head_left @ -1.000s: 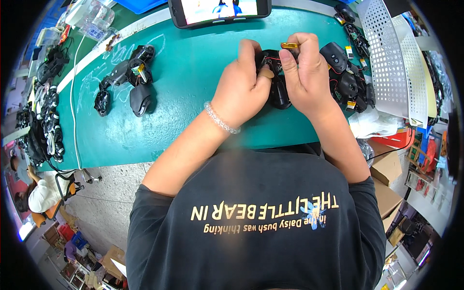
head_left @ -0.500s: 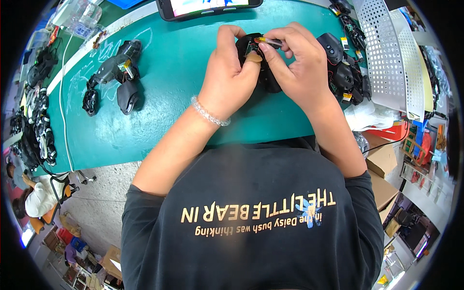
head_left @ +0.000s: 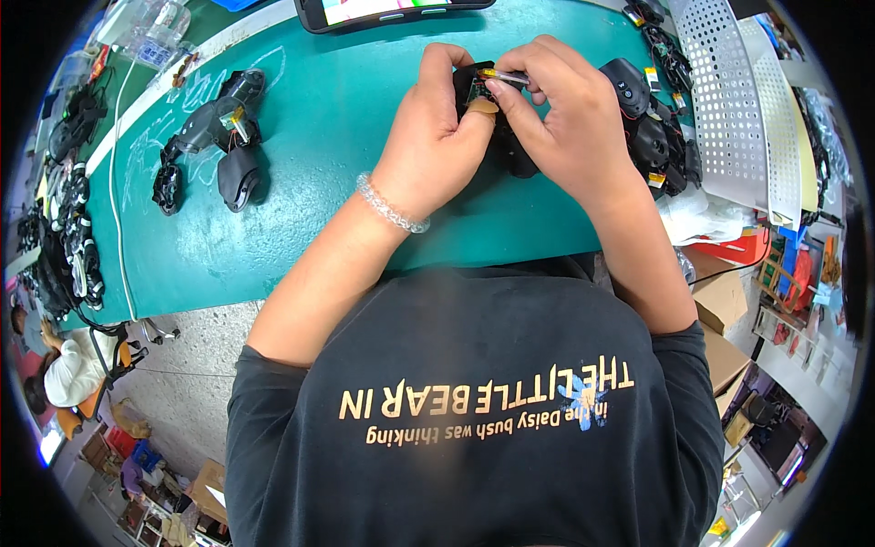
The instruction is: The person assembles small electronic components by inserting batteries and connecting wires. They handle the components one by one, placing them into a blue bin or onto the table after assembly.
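My left hand (head_left: 424,137) is closed around a black plastic housing (head_left: 463,82), tilted up off the table. A green circuit board (head_left: 476,89) shows inside it. The left thumb, with a tan cover on its tip, presses at the board's near edge. My right hand (head_left: 579,114) pinches a small pouch battery (head_left: 507,77) with a yellow end, seen edge-on, at the top of the housing. Below the fingers another black part (head_left: 518,162) shows; I cannot tell whether it joins the housing. The right fingers partly hide the battery.
Black housings with batteries and thin wires (head_left: 228,128) lie to the left, and more black housings (head_left: 649,141) sit at the right beside a white perforated basket (head_left: 720,100). A phone-like screen (head_left: 392,11) stands at the far edge. A white cable (head_left: 118,210) crosses the left side.
Both hands have shifted very slightly, keeping the same grips. The black part below the fingers sits a little farther right. The battery stays at the top of the housing.
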`<state>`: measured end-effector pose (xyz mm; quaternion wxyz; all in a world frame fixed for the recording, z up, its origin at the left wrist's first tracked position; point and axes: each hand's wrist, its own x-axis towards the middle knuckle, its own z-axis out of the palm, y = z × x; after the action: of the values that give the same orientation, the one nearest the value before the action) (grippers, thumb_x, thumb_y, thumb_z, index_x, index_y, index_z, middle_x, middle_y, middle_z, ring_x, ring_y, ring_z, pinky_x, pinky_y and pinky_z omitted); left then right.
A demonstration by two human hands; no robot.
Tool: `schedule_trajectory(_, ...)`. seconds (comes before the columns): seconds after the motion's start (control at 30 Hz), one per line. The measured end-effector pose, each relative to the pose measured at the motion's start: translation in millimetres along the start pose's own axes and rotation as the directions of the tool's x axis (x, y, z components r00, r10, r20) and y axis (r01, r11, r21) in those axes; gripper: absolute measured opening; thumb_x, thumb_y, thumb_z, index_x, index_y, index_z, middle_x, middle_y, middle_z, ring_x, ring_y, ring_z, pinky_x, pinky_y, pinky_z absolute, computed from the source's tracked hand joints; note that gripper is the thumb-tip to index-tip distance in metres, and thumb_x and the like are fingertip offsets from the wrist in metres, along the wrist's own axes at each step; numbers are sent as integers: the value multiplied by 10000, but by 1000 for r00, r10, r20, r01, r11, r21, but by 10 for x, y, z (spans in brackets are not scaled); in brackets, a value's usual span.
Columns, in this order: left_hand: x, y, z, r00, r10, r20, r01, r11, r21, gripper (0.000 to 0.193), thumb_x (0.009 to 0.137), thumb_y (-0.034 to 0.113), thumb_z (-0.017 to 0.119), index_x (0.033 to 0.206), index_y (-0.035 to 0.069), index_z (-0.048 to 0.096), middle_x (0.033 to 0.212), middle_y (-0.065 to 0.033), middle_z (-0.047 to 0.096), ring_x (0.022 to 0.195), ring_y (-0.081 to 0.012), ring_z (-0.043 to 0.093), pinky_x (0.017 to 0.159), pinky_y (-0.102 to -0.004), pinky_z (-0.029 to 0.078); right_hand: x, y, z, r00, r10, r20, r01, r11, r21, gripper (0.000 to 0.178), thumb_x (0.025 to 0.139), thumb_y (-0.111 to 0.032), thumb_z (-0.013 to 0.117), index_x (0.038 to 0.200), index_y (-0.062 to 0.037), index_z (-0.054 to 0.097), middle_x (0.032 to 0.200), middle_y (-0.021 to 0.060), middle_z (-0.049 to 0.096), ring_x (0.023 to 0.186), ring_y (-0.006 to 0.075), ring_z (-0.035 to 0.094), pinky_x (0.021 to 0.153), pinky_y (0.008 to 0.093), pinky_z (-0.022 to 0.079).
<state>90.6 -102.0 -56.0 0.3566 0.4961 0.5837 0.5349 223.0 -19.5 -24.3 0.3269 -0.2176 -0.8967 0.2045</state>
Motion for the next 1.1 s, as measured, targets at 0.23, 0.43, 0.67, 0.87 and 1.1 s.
schedule_trajectory(0.23, 52, -131, -51, 997, -24, 71, 31, 995, -98, 288, 854, 49, 515, 1123, 11, 418, 859, -19, 546, 758, -69, 493, 669, -210, 424, 78, 61, -151, 984, -38, 175, 32, 999, 42, 120, 811, -63, 612, 878, 8, 542, 778, 129, 570, 687, 295, 546, 607, 358, 439)
schedule_trajectory(0.43, 83, -148, -92, 995, -26, 101, 45, 981, -188, 277, 852, 79, 511, 1121, 42, 455, 863, 10, 561, 741, -40, 484, 622, -182, 391, 303, -117, -340, 917, 126, 379, -180, 977, 111, 91, 833, -56, 566, 809, 25, 530, 673, 182, 554, 617, 314, 545, 583, 373, 433)
schedule_trajectory(0.67, 97, -9, -155, 966, -190, 174, 234, 930, -284, 260, 862, 125, 521, 1116, 76, 504, 901, 20, 570, 791, -37, 509, 662, -166, 396, 331, 45, -285, 911, 121, 394, -202, 964, 172, 99, 822, -46, 579, 809, 20, 506, 677, 184, 546, 614, 338, 533, 565, 374, 425)
schedule_trajectory(0.87, 115, 36, -185, 957, -240, 163, 287, 867, -408, 258, 857, 104, 513, 1114, 84, 516, 924, 5, 571, 790, -35, 495, 636, -175, 383, 350, 132, -179, 935, 42, 352, -111, 978, 176, 119, 833, -66, 572, 802, 18, 494, 722, 188, 546, 640, 336, 531, 583, 376, 424)
schedule_trajectory(1.1, 152, 4, -242, 939, -247, 240, 330, 846, -419, 258, 862, 112, 513, 1120, 108, 518, 921, 13, 565, 769, -30, 467, 615, -176, 351, 80, 337, 103, 991, 38, 126, -85, 917, 390, 120, 848, -93, 595, 849, 5, 526, 708, 114, 558, 651, 248, 548, 644, 337, 453)
